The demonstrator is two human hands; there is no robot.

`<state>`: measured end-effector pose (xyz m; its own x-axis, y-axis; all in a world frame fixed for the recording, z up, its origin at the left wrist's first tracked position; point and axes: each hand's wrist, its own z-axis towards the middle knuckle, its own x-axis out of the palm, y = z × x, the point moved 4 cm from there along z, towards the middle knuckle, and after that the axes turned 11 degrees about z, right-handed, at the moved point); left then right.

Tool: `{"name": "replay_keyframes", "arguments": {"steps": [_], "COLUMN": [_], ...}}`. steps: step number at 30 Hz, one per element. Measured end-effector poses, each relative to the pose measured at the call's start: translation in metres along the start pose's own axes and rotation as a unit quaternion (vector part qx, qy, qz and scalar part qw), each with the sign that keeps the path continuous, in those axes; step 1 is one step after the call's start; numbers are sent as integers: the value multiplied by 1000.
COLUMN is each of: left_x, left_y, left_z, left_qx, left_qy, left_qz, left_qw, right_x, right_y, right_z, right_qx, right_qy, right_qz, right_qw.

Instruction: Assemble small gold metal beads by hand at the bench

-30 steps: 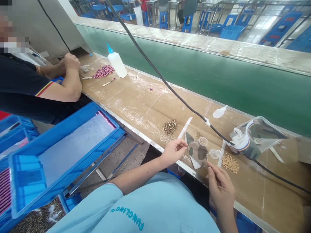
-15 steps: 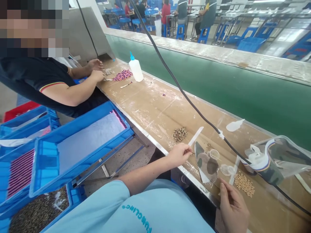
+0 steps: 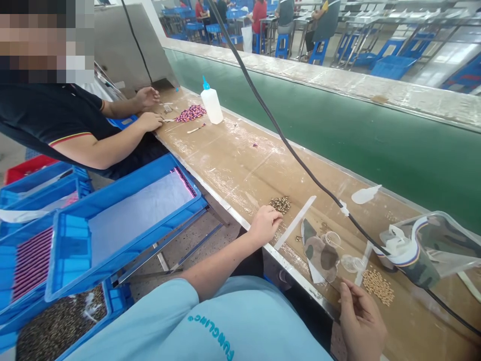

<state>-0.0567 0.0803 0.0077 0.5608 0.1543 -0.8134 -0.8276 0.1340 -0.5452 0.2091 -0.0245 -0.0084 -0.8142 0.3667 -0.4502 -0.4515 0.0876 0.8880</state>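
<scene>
My left hand (image 3: 265, 225) is at the near edge of a small pile of brass-coloured metal rings (image 3: 281, 204), fingers bent and drawn together. Its fingertips point down, and whatever they hold is too small to make out. My right hand (image 3: 363, 321) rests at the table's front edge, thumb and forefinger pinched; I cannot make out anything between them. Just beyond it is a pile of small tan beads (image 3: 378, 287). Between my hands lies a camouflage-patterned piece (image 3: 319, 253), with a small clear round dish (image 3: 352, 263) and a clear ring-shaped cup (image 3: 332, 239) beside it.
A black cable (image 3: 278, 130) crosses above the table. A clear bag with camouflage pieces (image 3: 421, 250) lies at right. A white bottle (image 3: 212, 106) and pink-purple beads (image 3: 191, 113) are near a co-worker's hands (image 3: 150, 120). Blue trays (image 3: 71, 250) stand at left.
My left hand has moved left, away from the camouflage piece, to the ring pile. My right hand stays nearly still. The co-worker's near hand has lowered slightly.
</scene>
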Motion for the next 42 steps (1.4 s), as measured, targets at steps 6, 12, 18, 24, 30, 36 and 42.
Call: {"name": "replay_keyframes", "arguments": {"steps": [6,12,18,24,30,36,42], "left_x": [-7,-21,-17,-9,-11,-20,-16], "left_y": [4,16,15,10,9,12,10], "left_z": [1,7,13,21,24,22,15], "left_qx": [-19,-62,-48,-29,-35,-97,-267], "left_qy": [-9,-41,-38,4,10,-26,34], "left_qz": [17,13,17,43,39,-57,-451], "left_qw": [1000,997,998,999,999,993,851], "right_x": [0,-1,0,-1,-1,-1,-1], "right_y": [0,0,-2,-6,2,1,-3], "right_z": [-2,-1,0,-1,0,-1,0], "right_qx": [6,1,-4,2,5,6,7], "right_qy": [6,4,-2,-1,7,5,4], "right_qz": [-7,-17,-22,-19,-10,-18,-17], "right_qw": [1000,1000,1000,1000,1000,1000,1000]}}
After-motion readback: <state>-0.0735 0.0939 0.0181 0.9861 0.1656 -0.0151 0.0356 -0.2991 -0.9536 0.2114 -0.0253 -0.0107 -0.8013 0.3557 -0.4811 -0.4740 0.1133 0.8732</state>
